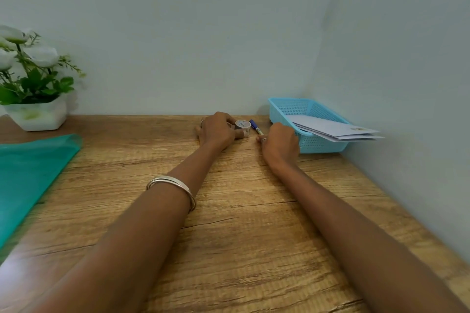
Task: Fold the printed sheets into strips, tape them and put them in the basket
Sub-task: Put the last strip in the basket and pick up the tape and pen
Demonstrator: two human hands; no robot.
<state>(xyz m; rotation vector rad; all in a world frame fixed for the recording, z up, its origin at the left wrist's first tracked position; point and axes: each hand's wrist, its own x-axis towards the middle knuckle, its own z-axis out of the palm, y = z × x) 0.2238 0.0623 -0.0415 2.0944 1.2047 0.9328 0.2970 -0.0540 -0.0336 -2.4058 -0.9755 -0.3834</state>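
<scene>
1. Both hands reach to the far edge of the desk (pixel 241 211), arms stretched out across its wooden top.
2. Left hand (pixel 216 131) curls its fingers around a small roll of tape (pixel 243 126), which stands on its edge just in front of the wall (pixel 178 33).
3. Right hand (pixel 279 141) rests knuckles up against the near left corner of the basket (pixel 318 145), fingers curled under; whether it grips the rim or the papers, I cannot tell.
4. A blue pen (pixel 255 126) lies on the desk between the tape and the basket, close to both hands.
5. The light blue mesh basket sits in the far right corner, its right side near the side wall.
6. Folded white sheets (pixel 335 129) lie inside the basket and stick out over its right rim toward that wall.
7. A green sheet (pixel 30 175) covers the left edge of the desk, well apart from the hands.
8. A white pot of white flowers (pixel 33 79) stands in the far left corner.
9. Bare wood lies open between the green sheet and the left arm, and between the two arms.
10. Silver bangles (pixel 175 188) circle the left forearm.
</scene>
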